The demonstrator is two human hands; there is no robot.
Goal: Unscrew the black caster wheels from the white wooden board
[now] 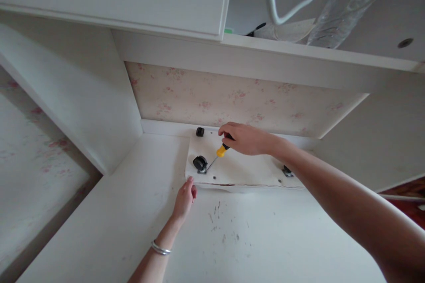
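While aslant, yellow-and-black screwdriver [220,151] inside the right fingers [226,127].

The right grip [245,138] holds a screwdriver [221,151] at a caster [199,162].

The caster [199,162] looks plastic, the screwdriver shaft [212,163] smooth metal.

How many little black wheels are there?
3 that show: a front left wheel near the tip of the screwdriver, a back left wheel farther away, and a right wheel partly covered by the right forearm. Another may hide behind it.
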